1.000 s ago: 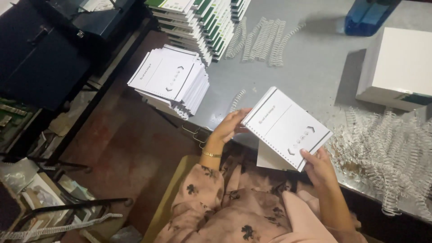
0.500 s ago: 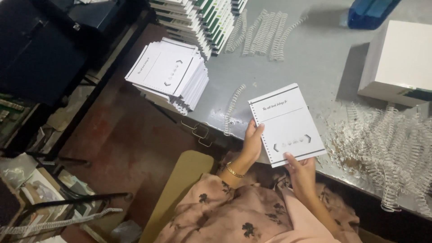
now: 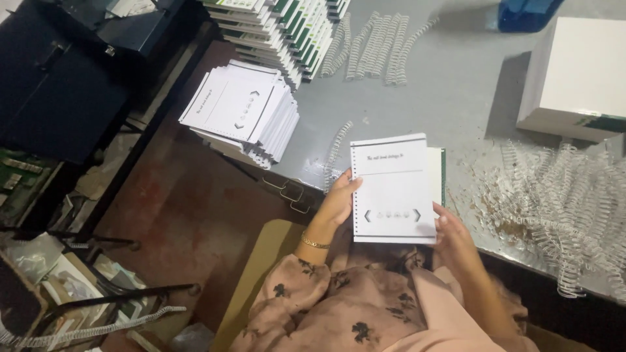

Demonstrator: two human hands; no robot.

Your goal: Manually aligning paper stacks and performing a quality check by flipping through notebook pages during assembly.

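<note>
- The left hand (image 3: 337, 203) grips the punched left edge of a white notebook block (image 3: 396, 189), fingers closed over the row of holes; the right hand (image 3: 454, 240) clamps the bottom right corner, thumb on top.
- The block lies at the near edge of the grey worktop (image 3: 450, 98), squared up, with a green-edged cover peeping out on its right side.
- By my judgement the step in hand is lining up the sheets before binding. The next move seems to call for a wire coil, and one loose coil (image 3: 336, 151) lies just beside the block's upper left corner.
- Counted: one block in hand; one fanned pile of unbound blocks (image 3: 242, 111) at the worktop's left edge; one tall stack of green-edged books (image 3: 287, 29) at the far side.
- About five coils in a row (image 3: 381, 45) behind; a tangled heap of coils (image 3: 567, 208) at right, too many to count.
- One white box (image 3: 577, 75) at far right.
</note>
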